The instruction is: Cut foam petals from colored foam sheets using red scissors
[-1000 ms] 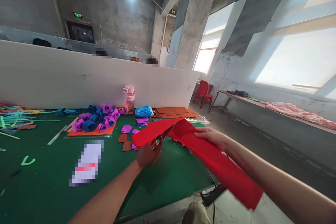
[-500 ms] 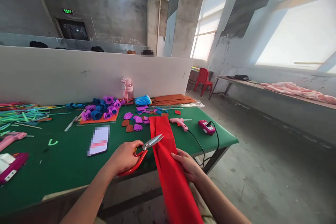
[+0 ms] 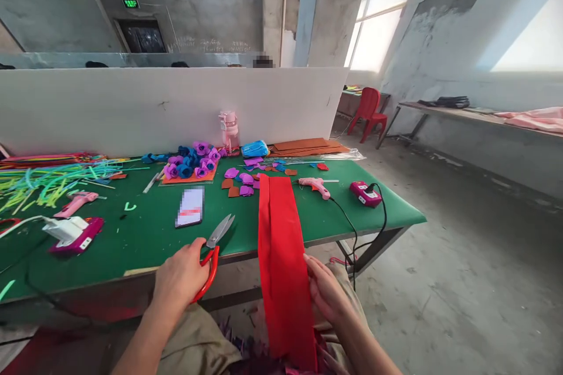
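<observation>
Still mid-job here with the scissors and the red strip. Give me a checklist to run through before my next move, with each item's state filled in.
1. Left hand has the scissors: ok.
2. Scissor blades clear of the red strip: ok, a gap shows between them.
3. Right hand on the strip's side edge: ok.
4. Whole strip over the green table: not ok, its near end extends past the table edge toward the lap.
5. Phone clear of the blades: ok, it lies beyond them.
6. Pink glue gun right of the strip cool: cannot tell.
</observation>
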Demonstrator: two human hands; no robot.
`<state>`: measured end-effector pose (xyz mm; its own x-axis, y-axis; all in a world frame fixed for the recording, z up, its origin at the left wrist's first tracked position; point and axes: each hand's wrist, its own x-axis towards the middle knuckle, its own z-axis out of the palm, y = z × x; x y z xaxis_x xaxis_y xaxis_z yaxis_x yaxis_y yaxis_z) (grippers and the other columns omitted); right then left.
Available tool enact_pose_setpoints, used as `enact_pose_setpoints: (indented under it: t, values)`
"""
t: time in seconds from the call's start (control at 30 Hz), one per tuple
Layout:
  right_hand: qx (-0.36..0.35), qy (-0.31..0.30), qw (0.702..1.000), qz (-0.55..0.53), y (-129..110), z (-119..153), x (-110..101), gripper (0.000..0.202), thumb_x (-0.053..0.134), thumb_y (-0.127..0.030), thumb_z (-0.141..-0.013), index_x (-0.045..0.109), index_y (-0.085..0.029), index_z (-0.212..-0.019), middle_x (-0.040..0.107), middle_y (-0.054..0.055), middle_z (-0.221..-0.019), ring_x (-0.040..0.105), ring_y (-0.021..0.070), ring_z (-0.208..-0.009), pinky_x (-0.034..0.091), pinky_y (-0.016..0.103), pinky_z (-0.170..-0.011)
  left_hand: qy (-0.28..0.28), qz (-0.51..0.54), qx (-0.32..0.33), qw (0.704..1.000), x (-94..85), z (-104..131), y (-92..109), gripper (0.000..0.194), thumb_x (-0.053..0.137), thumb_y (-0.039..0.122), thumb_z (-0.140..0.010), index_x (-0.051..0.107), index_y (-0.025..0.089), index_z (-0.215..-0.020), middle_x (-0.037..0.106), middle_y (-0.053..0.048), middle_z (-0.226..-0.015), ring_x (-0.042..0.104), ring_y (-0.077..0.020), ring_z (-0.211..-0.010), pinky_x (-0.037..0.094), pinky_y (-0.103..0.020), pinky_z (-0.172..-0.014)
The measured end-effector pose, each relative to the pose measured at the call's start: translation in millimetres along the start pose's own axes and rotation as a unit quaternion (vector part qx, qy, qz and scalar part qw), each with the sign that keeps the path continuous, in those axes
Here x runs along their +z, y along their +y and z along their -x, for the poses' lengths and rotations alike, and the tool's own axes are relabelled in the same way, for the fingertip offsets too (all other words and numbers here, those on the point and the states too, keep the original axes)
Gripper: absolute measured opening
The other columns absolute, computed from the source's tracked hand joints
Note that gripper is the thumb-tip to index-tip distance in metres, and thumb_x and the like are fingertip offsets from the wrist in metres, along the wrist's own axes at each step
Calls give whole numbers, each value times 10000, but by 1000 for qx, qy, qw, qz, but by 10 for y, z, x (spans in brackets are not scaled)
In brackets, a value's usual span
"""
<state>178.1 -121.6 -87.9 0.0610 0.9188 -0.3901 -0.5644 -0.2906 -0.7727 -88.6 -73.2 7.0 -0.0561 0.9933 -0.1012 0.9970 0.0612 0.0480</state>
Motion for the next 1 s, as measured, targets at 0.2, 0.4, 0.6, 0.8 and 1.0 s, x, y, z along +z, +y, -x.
enact_pose_setpoints:
  t: [0.2,0.4,0.6,0.8,1.0]
  values:
    - [91,-25,996,-1,203,144,34,248,757,-377,-622,687,-262,-830,747,24,-855,695,250,-787,551,333,-699,3,-49,27,998,52,-254,332,307,350,318,-848,603,168,-933,686,-147,-859,674,-334,-778,463,-358,-595]
    - [125,-20,992,-13,334,256,-11,193,753,-388,-631,659,-251,-729,737,19,-749,699,237,-726,549,331,-707,7,-52,25,998,-9,-329,452,317,338,296,-848,613,164,-935,690,-157,-844,674,-342,-787,476,-376,-609]
    - [143,-12,989,-25,163,188,-30,166,746,-365,-662,641,-261,-739,740,33,-756,700,245,-717,556,345,-677,30,-41,14,999,-89,-271,407,342,313,349,-865,578,194,-1017,685,-130,-846,674,-335,-759,481,-379,-595]
    - [174,3,984,-39,-99,70,59,207,756,-318,-647,592,-234,-743,729,27,-692,696,235,-635,555,355,-628,40,-46,13,998,67,-490,569,304,353,242,-845,582,127,-1010,673,-167,-811,670,-333,-797,486,-398,-658]
    - [167,-18,985,-25,-76,52,79,168,732,-332,-665,609,-251,-746,740,25,-734,704,247,-689,555,348,-639,68,-8,11,998,147,-676,599,321,387,298,-861,580,112,-1038,639,-186,-901,654,-329,-830,487,-420,-687]
